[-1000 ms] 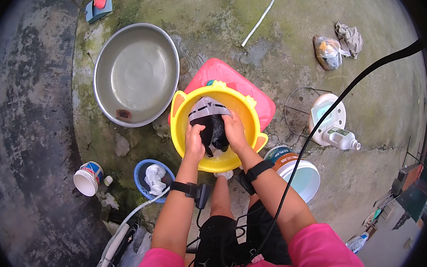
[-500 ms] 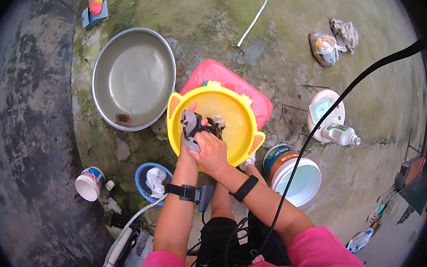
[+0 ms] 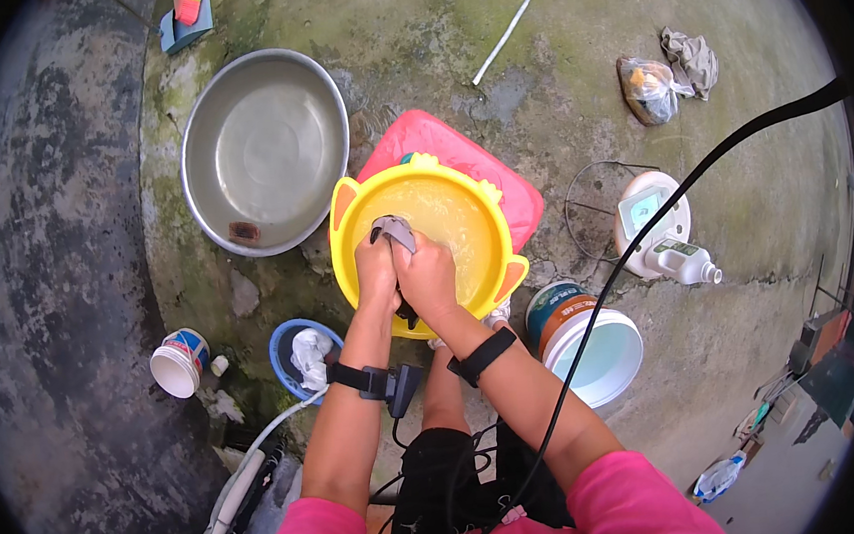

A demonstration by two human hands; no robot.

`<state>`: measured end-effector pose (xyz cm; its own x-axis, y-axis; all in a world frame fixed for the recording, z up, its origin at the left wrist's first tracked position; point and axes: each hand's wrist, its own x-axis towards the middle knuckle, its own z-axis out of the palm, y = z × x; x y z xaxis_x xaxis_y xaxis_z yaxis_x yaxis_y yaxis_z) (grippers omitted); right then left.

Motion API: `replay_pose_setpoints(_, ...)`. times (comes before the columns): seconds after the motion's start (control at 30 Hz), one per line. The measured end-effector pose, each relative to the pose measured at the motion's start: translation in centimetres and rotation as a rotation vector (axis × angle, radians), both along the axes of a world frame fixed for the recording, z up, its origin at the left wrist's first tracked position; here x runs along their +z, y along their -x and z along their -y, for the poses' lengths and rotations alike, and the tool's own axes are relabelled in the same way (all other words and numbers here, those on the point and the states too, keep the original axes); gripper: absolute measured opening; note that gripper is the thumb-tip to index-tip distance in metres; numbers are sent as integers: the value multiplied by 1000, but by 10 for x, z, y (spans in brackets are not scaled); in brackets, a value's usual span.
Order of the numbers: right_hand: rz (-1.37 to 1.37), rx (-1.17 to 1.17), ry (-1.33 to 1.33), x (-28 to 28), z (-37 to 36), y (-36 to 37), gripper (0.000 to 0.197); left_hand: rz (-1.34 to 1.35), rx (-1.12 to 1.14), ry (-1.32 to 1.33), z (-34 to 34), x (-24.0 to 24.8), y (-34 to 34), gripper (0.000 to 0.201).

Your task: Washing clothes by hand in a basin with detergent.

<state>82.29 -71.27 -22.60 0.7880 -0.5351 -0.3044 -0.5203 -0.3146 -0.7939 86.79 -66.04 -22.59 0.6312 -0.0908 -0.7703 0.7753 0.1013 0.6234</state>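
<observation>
A wet-looking grey and black cloth (image 3: pixel 396 230) is bunched between my two hands over the near left part of a yellow basin (image 3: pixel 348 258). My left hand (image 3: pixel 375 271) is closed round one side of it. Right beside it, my right hand (image 3: pixel 427 275) grips the other side, knuckles up. Grey fabric sticks out past the fingers, and a dark end hangs below between the wrists; the rest is hidden in my grip. The basin has water in it and ear-shaped handles. It rests on a pink-red stool (image 3: pixel 432 134).
A large metal tub (image 3: pixel 267 149) of water holds a brown block. Nearby stand a blue basin (image 3: pixel 284 364) with white cloth, a water-filled bucket (image 3: pixel 602 389) and a small white bucket (image 3: pixel 175 372). A white bottle (image 3: pixel 682 260) lies on a round-topped stand (image 3: pixel 647 189). A black cable (image 3: pixel 719 159) crosses the view.
My hands have drawn nearer to me and now sit side by side, where before they overlapped. The cloth has come up from the water, gathered tighter between them.
</observation>
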Motion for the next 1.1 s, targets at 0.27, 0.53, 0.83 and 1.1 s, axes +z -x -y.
replay_pose_setpoints(0.27, -168, -72, -60, -22, 44, -4, 36, 475, -308, -532, -18, -7, 11, 55)
replay_pose_setpoints(0.53, -158, 344, 559, -51, 37, 19, 54, 919, -1080, -1130, -5, -35, 36, 71)
replay_pose_setpoints(0.83, -334, 472, 542, -77, 44, 20, 34, 678, -1192, -1033, -7, -61, 29, 63)
replay_pose_setpoints(1.1, -364, 93, 302, -56, 38, 17, 34, 679, -1123, -765, -24, -71, 24, 58)
